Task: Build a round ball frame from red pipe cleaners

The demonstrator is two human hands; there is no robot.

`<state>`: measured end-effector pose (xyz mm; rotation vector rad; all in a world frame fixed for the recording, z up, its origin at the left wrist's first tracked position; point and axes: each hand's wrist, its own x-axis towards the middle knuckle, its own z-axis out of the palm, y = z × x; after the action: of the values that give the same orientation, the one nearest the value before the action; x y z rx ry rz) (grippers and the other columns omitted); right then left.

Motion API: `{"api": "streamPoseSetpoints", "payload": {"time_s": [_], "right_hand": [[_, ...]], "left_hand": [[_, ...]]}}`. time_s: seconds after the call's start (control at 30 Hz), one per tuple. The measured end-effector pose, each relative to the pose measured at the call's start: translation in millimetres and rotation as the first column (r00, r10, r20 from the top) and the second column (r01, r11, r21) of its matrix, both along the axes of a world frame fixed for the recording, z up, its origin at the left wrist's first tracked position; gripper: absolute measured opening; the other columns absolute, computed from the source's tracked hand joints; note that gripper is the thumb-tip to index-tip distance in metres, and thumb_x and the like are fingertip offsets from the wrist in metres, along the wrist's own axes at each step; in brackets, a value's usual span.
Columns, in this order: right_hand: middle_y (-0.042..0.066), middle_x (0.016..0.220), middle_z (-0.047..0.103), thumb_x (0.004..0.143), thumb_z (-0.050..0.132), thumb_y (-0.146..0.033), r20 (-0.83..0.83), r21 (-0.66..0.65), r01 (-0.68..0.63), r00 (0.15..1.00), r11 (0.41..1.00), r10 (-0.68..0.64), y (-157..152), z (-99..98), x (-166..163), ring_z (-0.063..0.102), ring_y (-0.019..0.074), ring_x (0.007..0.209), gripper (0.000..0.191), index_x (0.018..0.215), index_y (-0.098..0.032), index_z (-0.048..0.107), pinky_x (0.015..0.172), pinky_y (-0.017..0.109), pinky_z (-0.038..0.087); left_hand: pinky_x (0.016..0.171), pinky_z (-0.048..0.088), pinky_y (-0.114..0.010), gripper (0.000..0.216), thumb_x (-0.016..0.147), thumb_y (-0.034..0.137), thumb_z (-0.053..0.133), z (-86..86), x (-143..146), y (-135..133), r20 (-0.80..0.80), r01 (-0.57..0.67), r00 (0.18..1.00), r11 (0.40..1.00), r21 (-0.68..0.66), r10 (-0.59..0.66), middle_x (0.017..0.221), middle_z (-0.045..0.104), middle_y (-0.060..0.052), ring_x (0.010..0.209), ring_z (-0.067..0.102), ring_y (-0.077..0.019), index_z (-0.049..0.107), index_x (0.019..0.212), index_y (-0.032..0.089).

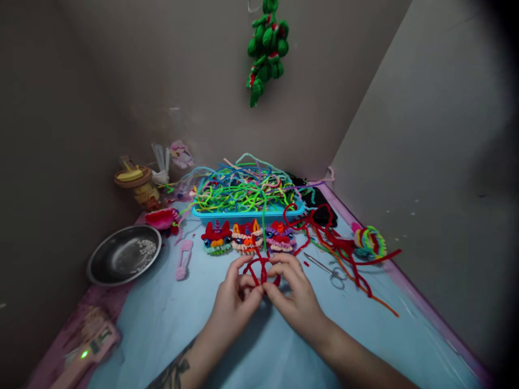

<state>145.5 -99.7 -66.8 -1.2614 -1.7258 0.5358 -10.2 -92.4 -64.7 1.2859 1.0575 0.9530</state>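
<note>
Between my two hands is a loop of red pipe cleaner (pixel 263 270), bent into a ring with strands crossing its middle. My left hand (pixel 238 294) grips its left side, thumb and fingers pinched together. From the other side, my right hand (pixel 292 286) pinches the same piece, thumb tip close to the left thumb. Just beyond the fingers sit three small fuzzy figures in a row: a red and green one (pixel 217 239), an orange and peach one (pixel 247 237), and a purple and pink one (pixel 280 237).
Behind stands a blue tray (pixel 247 215) heaped with colourful pipe cleaners. Scissors (pixel 327 268) and loose red strands (pixel 344 246) lie right. A metal bowl (pixel 117 265) with small beads, a pink clip (pixel 184 260) and a pink glue gun (pixel 87 354) are left. Green ornaments (pixel 267 48) hang above.
</note>
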Motion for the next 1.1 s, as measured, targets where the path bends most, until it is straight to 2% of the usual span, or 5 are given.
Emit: {"api": "streamPoseSetpoints", "payload": {"time_s": [0.23, 0.37, 0.47, 0.77, 1.1], "right_hand": [[0.008, 0.114, 0.05, 0.08, 0.053, -0.018, -0.067, -0.173, -0.019, 0.998, 0.985, 0.007, 3, 2.2, 0, 0.048, 0.0248, 0.114, 0.009, 0.074, -0.022, 0.06, 0.093, 0.037, 0.041], [0.007, 0.116, 0.051, 0.077, 0.057, -0.019, -0.18, -0.356, -0.07, 0.984, 0.932, 0.005, 8, 4.0, 2, 0.049, 0.0239, 0.115, 0.01, 0.068, -0.02, 0.06, 0.092, 0.035, 0.039], [0.007, 0.116, 0.053, 0.077, 0.057, -0.021, -0.241, -0.414, -0.094, 0.971, 0.906, -0.009, 10, 5.3, 5, 0.049, 0.0236, 0.116, 0.012, 0.065, -0.02, 0.06, 0.094, 0.035, 0.038], [0.008, 0.128, 0.047, 0.075, 0.059, -0.019, -0.11, -0.335, -0.066, 0.993, 0.94, 0.031, 10, 8.9, 8, 0.041, 0.026, 0.125, 0.009, 0.066, -0.021, 0.061, 0.102, 0.041, 0.031], [0.007, 0.124, 0.048, 0.08, 0.055, -0.018, 0.013, -0.234, -0.101, 0.994, 0.967, 0.107, 7, 4.2, 6, 0.041, 0.0258, 0.123, 0.011, 0.071, -0.022, 0.06, 0.099, 0.043, 0.035]], "left_hand": [[0.054, 0.033, -0.022, 0.049, 0.084, 0.028, 0.055, -1.9, -1, -2, -0.092, 0.046, 0.995, 0.997, 0.056, -0.04, 0.068, 0.056, 0.003, 0.057, 0.046, -0.0102, 0.031, 0.125, 0.019], [0.053, 0.033, -0.021, 0.056, 0.082, 0.025, 0.055, -1.3, 2, 0, -0.092, 0.056, 0.994, 0.998, 0.035, -0.053, 0.075, 0.058, 0.001, 0.055, 0.045, -0.0092, 0.025, 0.129, 0.018], [0.054, 0.034, -0.021, 0.061, 0.081, 0.025, 0.056, -1.5, 1, 2, -0.119, 0.068, 0.991, 0.997, 0.023, -0.065, 0.077, 0.058, 0.001, 0.056, 0.046, -0.0095, 0.023, 0.132, 0.018], [0.058, 0.037, -0.023, 0.058, 0.082, 0.024, 0.054, -1.5, -3, 4, -0.188, 0.05, 0.981, 0.998, 0.048, -0.04, 0.074, 0.057, 0.002, 0.06, 0.05, -0.0121, 0.025, 0.131, 0.016], [0.057, 0.038, -0.022, 0.043, 0.081, 0.021, 0.054, -3.3, -4, 4, -0.178, 0.041, 0.983, 0.999, 0.022, -0.037, 0.067, 0.058, 0.004, 0.059, 0.052, -0.0122, 0.033, 0.119, 0.018]]}}
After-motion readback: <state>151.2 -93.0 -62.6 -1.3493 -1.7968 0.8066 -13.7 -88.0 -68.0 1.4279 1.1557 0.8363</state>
